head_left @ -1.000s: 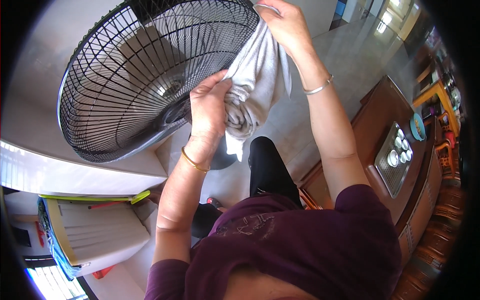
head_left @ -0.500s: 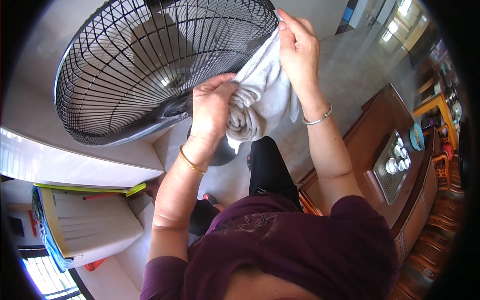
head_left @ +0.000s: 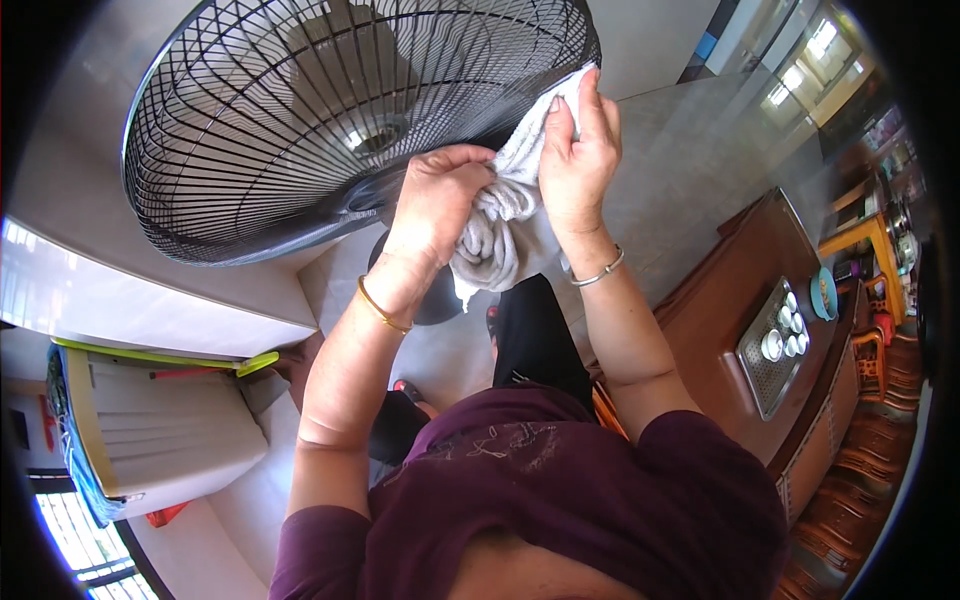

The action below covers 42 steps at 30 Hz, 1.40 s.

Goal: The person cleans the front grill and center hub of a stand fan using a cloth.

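Note:
A large black fan (head_left: 270, 130) with a wire cage fills the upper left, its blades showing grey behind the wires. At the cage's lower right rim hangs a whitish-grey cloth (head_left: 490, 245), bunched into folds at its lower end. My left hand (head_left: 435, 200) pinches the bunched part close to the rim, a gold bangle at its wrist. My right hand (head_left: 580, 155), with a silver bangle below it, grips the cloth's upper stretch, fingers pointing up along the rim. Part of the cloth is hidden behind both hands.
On the right stands a brown table (head_left: 700, 310) with a metal tray (head_left: 765, 375) of several small white cups and a blue bowl (head_left: 823, 293). A pale bin-like box (head_left: 170, 425) sits at lower left beside a white ledge (head_left: 150, 310).
My right hand has moved down and slightly left, nearer my left hand. The cloth between them hangs less spread out. The fan appears shifted slightly right and up in view.

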### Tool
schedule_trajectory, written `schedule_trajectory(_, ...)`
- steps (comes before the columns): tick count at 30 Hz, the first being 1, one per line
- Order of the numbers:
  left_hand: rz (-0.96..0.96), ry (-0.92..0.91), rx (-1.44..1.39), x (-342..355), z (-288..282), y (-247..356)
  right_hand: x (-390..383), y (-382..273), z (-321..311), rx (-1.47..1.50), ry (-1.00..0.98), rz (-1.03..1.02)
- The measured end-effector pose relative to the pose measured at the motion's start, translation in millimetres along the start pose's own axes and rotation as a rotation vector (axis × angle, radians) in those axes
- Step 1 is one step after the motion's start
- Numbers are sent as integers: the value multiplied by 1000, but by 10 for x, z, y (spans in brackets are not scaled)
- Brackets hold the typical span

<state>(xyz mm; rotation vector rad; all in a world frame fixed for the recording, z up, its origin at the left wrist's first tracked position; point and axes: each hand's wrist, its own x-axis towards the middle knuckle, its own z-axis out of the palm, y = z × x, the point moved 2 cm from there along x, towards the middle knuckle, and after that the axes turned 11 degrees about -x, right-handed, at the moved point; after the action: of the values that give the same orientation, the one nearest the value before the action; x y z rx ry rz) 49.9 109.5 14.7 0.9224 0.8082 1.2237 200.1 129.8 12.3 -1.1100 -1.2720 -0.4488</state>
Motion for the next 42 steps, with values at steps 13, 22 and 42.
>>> schedule_trajectory(13, 70, 228, 81, -125, -438, -114, -394, -278, 265, 98, 39, 16)
schedule_trajectory(22, 135, 402, 192, -314, -976, -425, -1003, -559, 562, 156, -314, 65)
schedule_trajectory(42, 158, 14, -74, 218, 409, -193, 656, 294, 120, 987, -23, 784)
